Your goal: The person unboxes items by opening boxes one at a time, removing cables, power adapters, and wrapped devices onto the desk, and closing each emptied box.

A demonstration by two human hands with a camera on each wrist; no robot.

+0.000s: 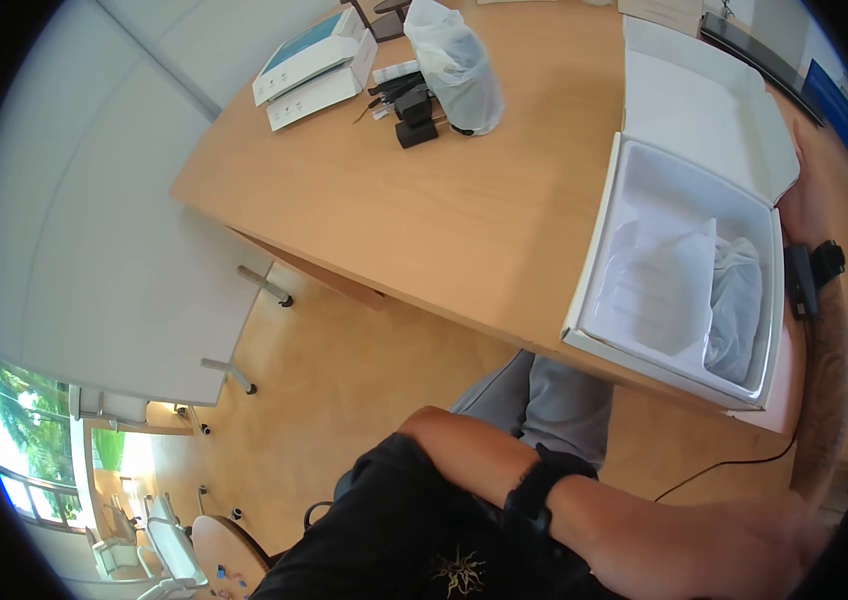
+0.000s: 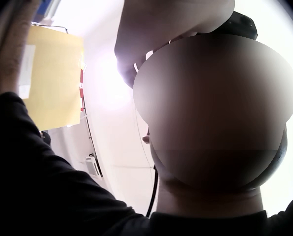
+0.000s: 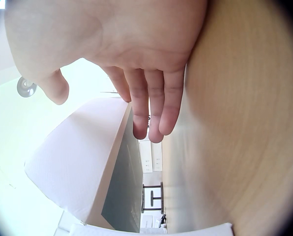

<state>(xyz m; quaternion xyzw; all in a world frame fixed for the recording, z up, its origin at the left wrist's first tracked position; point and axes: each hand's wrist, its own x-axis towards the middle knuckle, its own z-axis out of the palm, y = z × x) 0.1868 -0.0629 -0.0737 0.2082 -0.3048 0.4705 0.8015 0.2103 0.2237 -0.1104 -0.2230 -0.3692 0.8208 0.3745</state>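
Note:
A white box with its lid folded back sits near the desk's right edge. Inside, a moulded white tray has a bare left compartment and a thing in a whitish wrapper on the right. My right hand is beside the box, near the lid's corner; its palm and straight fingers show in the right wrist view, holding nothing. My left hand is raised close to the head, blurred in the head view, and its fingertips are hidden there. In the left wrist view this hand overlaps the head.
Farther back on the desk stand a thing in a whitish plastic bag, black adapters with cables, and white boxes. A dark flat bar lies behind the lid. A black cable hangs from my right wrist.

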